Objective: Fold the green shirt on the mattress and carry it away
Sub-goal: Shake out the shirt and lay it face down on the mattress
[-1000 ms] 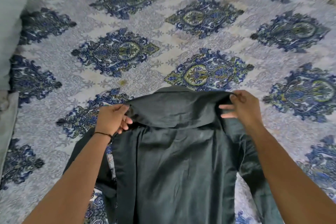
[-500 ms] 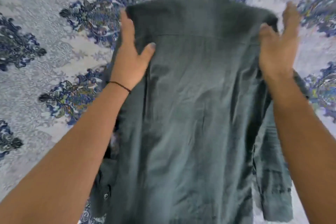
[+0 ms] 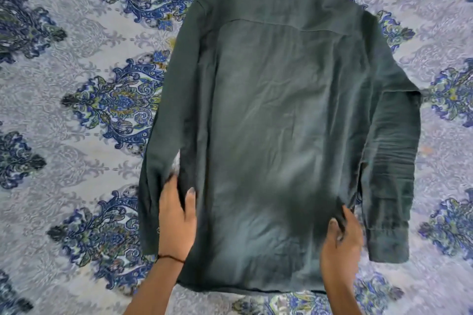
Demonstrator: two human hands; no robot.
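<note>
Shirt lies back-up and spread flat on the mattress, collar toward the far edge and hem toward the near edge, where we stand. We judge it is laid this way so the back panel gives us a smooth face to fold the sides over.

Our left hand rests on the cloth near the left side seam, low on the body, fingers loosely spread and flat, the thumb apart from them; it pinches nothing that we can see. Our right hand sits at the right side seam near the hem, fingers curled onto the fabric; we cannot tell whether this grip has closed on a fold or only presses. Both hands, we judge, are there to smooth the panel and hold the lower body square before any fold begins.

By count: one shirt, with two sleeves. The left sleeve runs down close beside the body; the right sleeve hangs out from the shoulder, wrinkled, its cuff toward the near edge. Two hands, one thin dark band on the left wrist. No fold is made yet.
</note>
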